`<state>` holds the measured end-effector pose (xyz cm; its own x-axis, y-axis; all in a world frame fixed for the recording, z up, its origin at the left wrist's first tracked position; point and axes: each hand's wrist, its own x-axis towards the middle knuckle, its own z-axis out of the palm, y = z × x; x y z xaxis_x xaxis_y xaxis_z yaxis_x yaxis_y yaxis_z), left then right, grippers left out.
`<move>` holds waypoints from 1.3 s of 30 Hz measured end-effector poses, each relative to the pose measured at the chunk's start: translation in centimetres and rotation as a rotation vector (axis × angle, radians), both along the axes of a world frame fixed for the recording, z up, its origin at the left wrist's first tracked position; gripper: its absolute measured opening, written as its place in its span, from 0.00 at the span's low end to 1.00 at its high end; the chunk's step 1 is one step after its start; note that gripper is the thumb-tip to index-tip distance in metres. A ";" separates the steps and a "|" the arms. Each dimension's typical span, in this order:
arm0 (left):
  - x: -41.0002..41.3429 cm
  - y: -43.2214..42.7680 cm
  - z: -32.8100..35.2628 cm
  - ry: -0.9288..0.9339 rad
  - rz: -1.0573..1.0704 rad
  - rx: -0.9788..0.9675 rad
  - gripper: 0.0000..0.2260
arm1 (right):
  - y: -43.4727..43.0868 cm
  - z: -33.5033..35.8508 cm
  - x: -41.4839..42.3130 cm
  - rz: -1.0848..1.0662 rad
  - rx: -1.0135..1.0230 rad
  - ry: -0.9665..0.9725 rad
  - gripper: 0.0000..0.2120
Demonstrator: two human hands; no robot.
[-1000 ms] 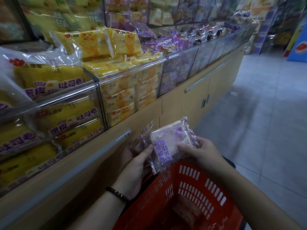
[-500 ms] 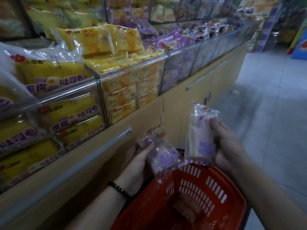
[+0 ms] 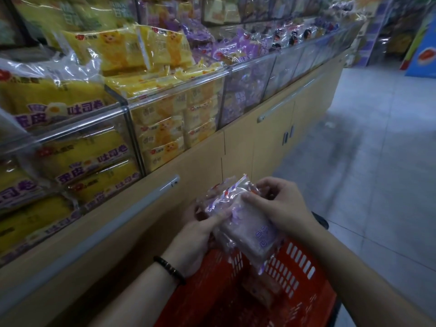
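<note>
Over the far rim of a red plastic basket (image 3: 304, 267) I hold purple-and-white bread packets (image 3: 245, 225) stacked together in clear wrap. My left hand (image 3: 195, 237) grips them from the left, thumb on top, with a dark bead bracelet on its wrist. My right hand (image 3: 280, 206) grips the top packet from the right, fingers curled over its upper edge. How many packets are in the stack is hard to tell. A pale wrapped packet (image 3: 262, 289) lies inside the basket.
A long wooden counter (image 3: 238, 147) with clear bins runs along my left. Yellow bread packets (image 3: 162, 128) fill the near bins, purple ones (image 3: 238, 53) the farther bins. Grey tiled floor (image 3: 377, 149) lies open to the right.
Half a second ago my hands held one packet each, apart; now my right hand has come down and left, and the packets are pressed together over the basket.
</note>
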<state>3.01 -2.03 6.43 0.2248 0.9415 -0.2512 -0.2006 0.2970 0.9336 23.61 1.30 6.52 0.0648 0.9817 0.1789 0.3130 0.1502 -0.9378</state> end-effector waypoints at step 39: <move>-20.5 -22.3 25.2 0.573 0.636 0.626 0.09 | -12.1 23.2 -12.7 0.512 0.017 0.683 0.14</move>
